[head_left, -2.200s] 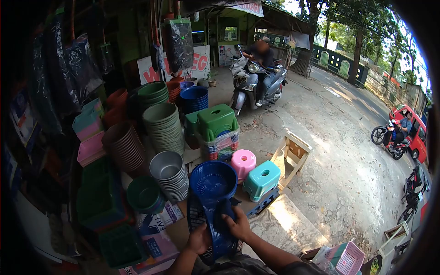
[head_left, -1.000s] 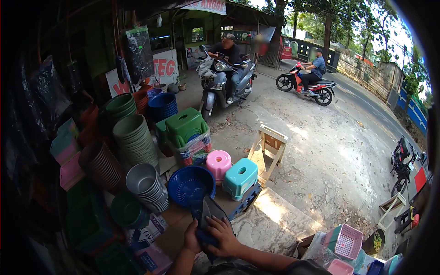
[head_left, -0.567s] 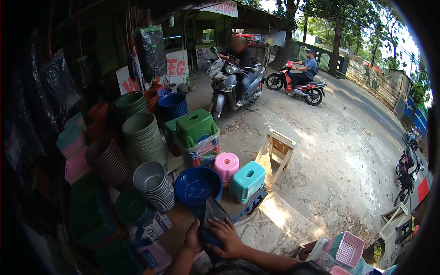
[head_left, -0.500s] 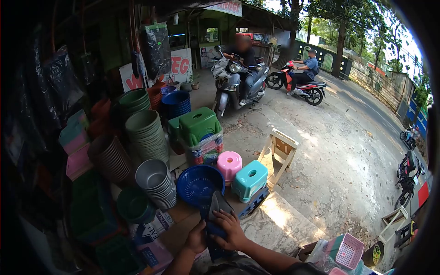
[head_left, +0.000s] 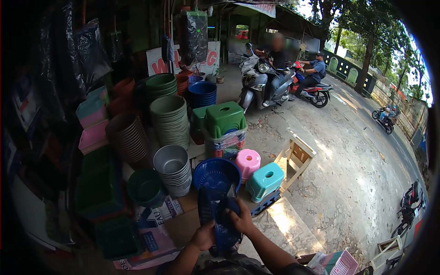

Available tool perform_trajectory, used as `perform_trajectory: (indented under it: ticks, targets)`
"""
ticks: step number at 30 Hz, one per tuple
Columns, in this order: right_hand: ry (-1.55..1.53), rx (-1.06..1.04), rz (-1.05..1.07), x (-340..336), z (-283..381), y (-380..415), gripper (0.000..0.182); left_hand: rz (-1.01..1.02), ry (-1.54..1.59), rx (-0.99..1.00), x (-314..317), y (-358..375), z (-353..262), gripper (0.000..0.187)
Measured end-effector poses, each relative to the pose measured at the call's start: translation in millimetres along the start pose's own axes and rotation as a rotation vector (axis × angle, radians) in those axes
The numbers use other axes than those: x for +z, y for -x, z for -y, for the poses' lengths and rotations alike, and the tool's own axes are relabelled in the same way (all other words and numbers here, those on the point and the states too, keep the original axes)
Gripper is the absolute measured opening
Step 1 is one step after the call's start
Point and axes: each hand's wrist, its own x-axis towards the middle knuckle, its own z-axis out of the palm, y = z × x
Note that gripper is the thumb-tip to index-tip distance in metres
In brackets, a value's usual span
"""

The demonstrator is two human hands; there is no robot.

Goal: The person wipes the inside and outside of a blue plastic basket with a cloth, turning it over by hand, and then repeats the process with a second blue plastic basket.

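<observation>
Low in the view, my left hand (head_left: pixel 204 236) is closed on the left side of a dark blue plastic basket (head_left: pixel 224 229). Fingers of my right hand (head_left: pixel 241 218) grip the same basket from the right, near its upper edge. A dark grey piece stands up by the basket's rim; I cannot make out what it is. Just beyond lies a round blue basket (head_left: pixel 215 173). To its left stand a stack of grey pails (head_left: pixel 172 167) and a round green basin (head_left: pixel 145 188).
A pink stool (head_left: pixel 248 161), a teal stool (head_left: pixel 266 179) and a wooden stand (head_left: pixel 298 158) are at the right. Green stools (head_left: pixel 225 120) and stacked pots (head_left: pixel 169 119) rise behind. Two people sit on motorbikes (head_left: pixel 270 85) farther back.
The view has turned left, so things sit farther right. My hands have moved apart on the basket, whose blue inside now shows. The red motorbike has moved left, behind the grey one.
</observation>
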Motion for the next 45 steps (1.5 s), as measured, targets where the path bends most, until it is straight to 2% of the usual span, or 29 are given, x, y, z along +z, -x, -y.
perform_trajectory:
  ticks: [1,3,4,7,8,9,11,12,14,15,17,18,20,21,24,26,27,29,30,31,32,33,35,37,39,40,42,43,45]
  targets:
    - [0.003,-0.005,0.006,3,-2,2,0.055,0.033,0.001,-0.018,1,1,0,0.056]
    - [0.311,-0.196,0.062,19,-5,15,0.054,-0.033,0.008,0.060,-17,-6,0,0.054]
    - [0.371,-0.468,0.138,31,-3,29,0.052,-0.102,0.018,0.128,-28,-8,0,0.052]
    - [0.384,-0.576,0.239,47,14,55,0.053,-0.216,0.122,0.046,-4,18,-30,0.052]
    - [0.430,-0.542,0.265,41,10,47,0.052,-0.082,0.135,0.060,-23,16,-25,0.055]
    - [0.426,-0.542,0.273,38,6,36,0.052,-0.089,0.139,0.064,-25,18,-18,0.055]
    - [0.367,-0.505,0.080,34,-4,10,0.051,-0.174,0.003,0.046,-22,19,-4,0.057]
    - [0.365,-0.507,0.078,34,-10,-3,0.051,-0.173,0.000,0.047,-18,18,-2,0.057]
    - [-0.029,0.140,0.179,31,-16,-18,0.052,-0.116,-0.037,0.052,-8,19,-2,0.055]
    - [-0.027,0.137,0.176,35,-18,-8,0.052,-0.111,-0.039,0.053,-12,16,-1,0.055]
    - [0.380,-0.396,0.272,51,-10,29,0.055,-0.284,-0.027,0.137,-27,10,-3,0.054]
    - [0.383,-0.400,0.281,53,-3,40,0.055,-0.286,-0.021,0.145,-31,14,-5,0.054]
    - [0.474,-0.617,0.246,56,7,54,0.056,-0.162,0.170,0.057,-38,23,-10,0.052]
    - [0.474,-0.615,0.255,53,2,46,0.056,-0.167,0.177,0.060,-31,27,-8,0.052]
    - [0.323,-0.474,0.115,33,-7,6,0.057,-0.236,0.049,0.035,-17,37,2,0.049]
    - [0.025,0.363,0.162,18,6,-20,0.059,-0.189,-0.119,-0.033,-20,34,4,0.045]
    - [0.023,0.361,0.159,20,7,-14,0.059,-0.188,-0.122,-0.033,-22,33,2,0.045]
    - [0.189,0.090,0.289,36,3,12,0.057,-0.339,-0.351,0.016,-27,32,-5,0.040]
    - [0.286,-0.187,0.193,53,-16,31,0.057,-0.345,-0.346,0.022,-31,30,-7,0.040]
    - [0.287,-0.189,0.201,66,-16,43,0.057,-0.352,-0.197,0.012,-34,27,-9,0.038]
    - [0.303,-0.368,0.166,75,-10,55,0.058,-0.356,-0.048,0.003,-38,24,-11,0.036]
    - [0.317,-0.548,0.130,78,-7,60,0.058,-0.358,-0.044,0.009,-44,22,-12,0.036]
    - [0.374,-0.615,0.186,72,-7,48,0.059,-0.249,0.025,-0.012,-57,26,-15,0.036]
    - [0.429,-0.680,0.231,65,-8,30,0.059,-0.285,-0.021,0.015,-39,38,-16,0.037]
    - [0.160,-0.370,0.113,56,-9,12,0.058,-0.315,-0.058,0.043,-22,46,-16,0.038]
    - [0.159,-0.367,0.113,50,-6,-1,0.058,-0.275,-0.063,0.004,-17,48,-17,0.040]
    - [-0.045,0.253,0.150,43,1,-21,0.056,-0.235,-0.072,-0.037,-15,45,-17,0.042]
    - [-0.050,0.251,0.146,48,0,-9,0.056,-0.228,-0.033,0.021,-18,39,-19,0.045]
    - [0.354,-0.542,0.238,65,-2,33,0.057,-0.216,0.009,0.087,-28,31,-26,0.048]
